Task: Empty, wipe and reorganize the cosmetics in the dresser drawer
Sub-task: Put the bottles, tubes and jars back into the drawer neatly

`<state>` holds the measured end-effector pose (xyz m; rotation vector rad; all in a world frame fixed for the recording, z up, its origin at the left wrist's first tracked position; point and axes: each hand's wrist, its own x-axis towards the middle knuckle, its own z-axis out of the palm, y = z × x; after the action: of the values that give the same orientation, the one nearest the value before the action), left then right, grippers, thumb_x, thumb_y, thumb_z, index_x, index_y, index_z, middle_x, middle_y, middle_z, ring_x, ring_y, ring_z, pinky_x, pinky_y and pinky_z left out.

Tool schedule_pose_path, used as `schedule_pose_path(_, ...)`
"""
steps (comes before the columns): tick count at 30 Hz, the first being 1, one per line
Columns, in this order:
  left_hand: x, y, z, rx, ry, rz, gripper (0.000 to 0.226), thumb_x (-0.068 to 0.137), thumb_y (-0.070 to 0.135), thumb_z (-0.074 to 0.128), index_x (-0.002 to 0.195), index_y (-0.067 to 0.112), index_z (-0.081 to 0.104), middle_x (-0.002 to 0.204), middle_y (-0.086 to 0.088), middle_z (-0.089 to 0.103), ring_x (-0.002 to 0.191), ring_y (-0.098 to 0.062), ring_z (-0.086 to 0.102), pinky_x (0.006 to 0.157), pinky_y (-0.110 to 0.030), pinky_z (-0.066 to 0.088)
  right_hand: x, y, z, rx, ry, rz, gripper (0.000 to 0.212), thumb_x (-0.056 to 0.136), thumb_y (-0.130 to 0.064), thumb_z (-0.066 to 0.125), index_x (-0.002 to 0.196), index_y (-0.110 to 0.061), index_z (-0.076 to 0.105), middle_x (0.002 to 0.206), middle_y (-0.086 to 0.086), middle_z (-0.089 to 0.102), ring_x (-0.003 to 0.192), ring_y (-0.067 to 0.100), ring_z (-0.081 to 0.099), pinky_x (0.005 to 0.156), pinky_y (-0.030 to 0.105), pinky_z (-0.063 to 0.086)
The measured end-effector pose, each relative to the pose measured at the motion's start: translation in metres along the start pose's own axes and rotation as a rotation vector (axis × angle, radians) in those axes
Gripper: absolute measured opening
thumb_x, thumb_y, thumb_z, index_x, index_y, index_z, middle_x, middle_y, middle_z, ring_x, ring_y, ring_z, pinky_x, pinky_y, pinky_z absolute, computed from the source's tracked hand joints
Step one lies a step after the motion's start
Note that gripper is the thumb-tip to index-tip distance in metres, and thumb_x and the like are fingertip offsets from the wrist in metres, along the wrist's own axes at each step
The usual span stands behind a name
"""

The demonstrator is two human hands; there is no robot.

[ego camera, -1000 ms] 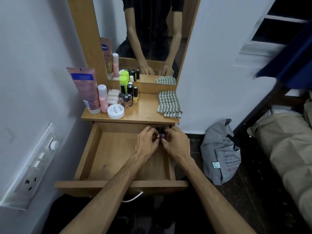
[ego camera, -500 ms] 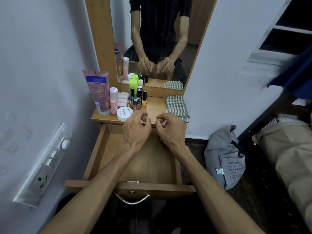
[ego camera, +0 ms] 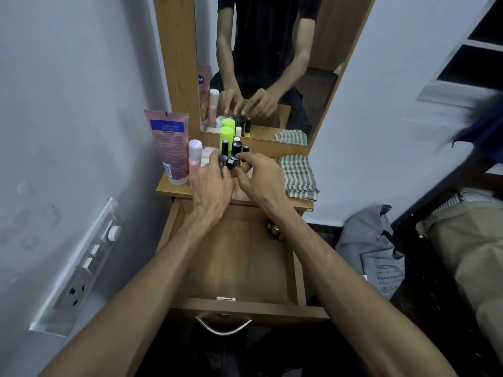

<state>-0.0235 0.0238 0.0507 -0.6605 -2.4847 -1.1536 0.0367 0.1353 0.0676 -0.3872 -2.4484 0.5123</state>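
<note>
Each grip pinches a small dark vial among the bottle cluster (ego camera: 232, 156) on the counter (ego camera: 261, 195): left hand (ego camera: 212, 186) and right hand (ego camera: 258, 180) have come up from the back right corner of the drawer (ego camera: 239, 257) within the last second. Emptying looks nearly finished; a few small items (ego camera: 275, 229) remain at its one o'clock corner. Counted: one pink tube (ego camera: 168, 145), one pink bottle (ego camera: 195, 159), one green-capped bottle (ego camera: 226, 137), one folded cloth (ego camera: 298, 175) at three o'clock; dark vials too crowded to count.
</note>
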Motion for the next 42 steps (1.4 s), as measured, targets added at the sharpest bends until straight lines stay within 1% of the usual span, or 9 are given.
schedule_pose_path(5,0.010,0.005,0.003,0.067,-0.106,-0.033,0.049,0.098,0.017,0.051,0.146,0.010,0.047,0.095,-0.015,0.073,0.092,-0.031,0.068,0.079,-0.041,0.053,0.013,0.000,0.007,-0.085,-0.100,-0.064,0.040,0.092,-0.031,0.066,0.132,-0.029,0.068,0.099,0.000,0.070,0.091,0.022,0.067,0.067,0.032,0.050)
schedule_pose_path(13,0.011,0.007,0.002,0.073,-0.089,-0.036,0.034,0.098,0.016,0.050,0.130,0.007,0.057,0.098,-0.015,0.072,0.092,-0.031,0.067,0.074,-0.037,0.050,0.017,0.000,0.007,-0.091,-0.122,-0.084,0.031,0.092,-0.029,0.065,0.122,-0.030,0.072,0.093,-0.001,0.066,0.085,0.021,0.064,0.061,0.028,0.034)
schedule_pose_path(17,0.007,0.008,0.000,0.060,-0.067,-0.032,0.029,0.098,0.016,0.052,0.124,0.006,0.059,0.095,-0.013,0.072,0.088,-0.028,0.066,0.070,-0.034,0.047,0.017,-0.002,0.005,-0.063,-0.101,-0.077,0.025,0.090,-0.026,0.068,0.114,-0.027,0.075,0.091,-0.004,0.067,0.085,0.020,0.064,0.061,0.028,0.036)
schedule_pose_path(22,0.000,0.010,-0.006,-0.011,-0.033,-0.029,0.026,0.095,0.017,0.054,0.119,0.008,0.059,0.086,-0.011,0.071,0.081,-0.028,0.065,0.071,-0.041,0.052,0.015,-0.002,0.002,0.044,-0.098,-0.034,0.021,0.082,-0.021,0.071,0.102,-0.028,0.077,0.082,-0.009,0.064,0.077,0.013,0.062,0.062,0.033,0.051)
schedule_pose_path(26,-0.008,0.014,-0.011,-0.071,-0.024,-0.039,0.025,0.091,0.021,0.058,0.114,0.012,0.060,0.079,-0.006,0.070,0.078,-0.027,0.065,0.069,-0.042,0.055,0.010,0.003,-0.006,0.099,-0.119,-0.009,0.022,0.077,-0.020,0.074,0.099,-0.024,0.079,0.084,-0.007,0.065,0.076,0.011,0.059,0.068,0.034,0.054)
schedule_pose_path(30,-0.023,0.021,-0.017,-0.116,-0.025,-0.022,0.023,0.089,0.023,0.066,0.110,0.012,0.063,0.074,0.004,0.063,0.072,-0.017,0.061,0.066,-0.031,0.050,-0.004,0.012,-0.017,0.127,-0.137,0.016,0.020,0.078,-0.025,0.075,0.097,-0.025,0.081,0.092,-0.007,0.071,0.072,0.002,0.058,0.067,0.032,0.055)
schedule_pose_path(33,-0.037,0.026,-0.018,-0.112,-0.039,0.017,0.020,0.088,0.027,0.069,0.103,0.016,0.062,0.072,0.008,0.061,0.070,-0.014,0.060,0.064,-0.028,0.046,-0.021,0.017,-0.034,0.169,-0.162,0.026,0.015,0.080,-0.024,0.076,0.095,-0.024,0.081,0.087,-0.011,0.073,0.065,-0.004,0.056,0.062,0.025,0.051)
schedule_pose_path(37,-0.057,0.034,-0.011,-0.103,-0.071,0.033,0.019,0.085,0.034,0.068,0.096,0.021,0.060,0.070,0.006,0.066,0.068,-0.016,0.063,0.060,-0.029,0.045,-0.048,0.029,-0.054,0.157,-0.170,0.067,0.018,0.078,-0.025,0.074,0.095,-0.021,0.081,0.087,-0.010,0.074,0.069,0.002,0.061,0.068,0.032,0.058)
schedule_pose_path(42,-0.076,0.041,-0.002,-0.095,-0.119,0.048,0.022,0.082,0.034,0.072,0.096,0.021,0.062,0.065,0.010,0.063,0.064,-0.013,0.061,0.059,-0.026,0.043,-0.074,0.040,-0.061,0.143,-0.210,0.103,0.021,0.079,-0.024,0.072,0.097,-0.019,0.081,0.085,-0.008,0.074,0.069,0.006,0.065,0.067,0.038,0.061)
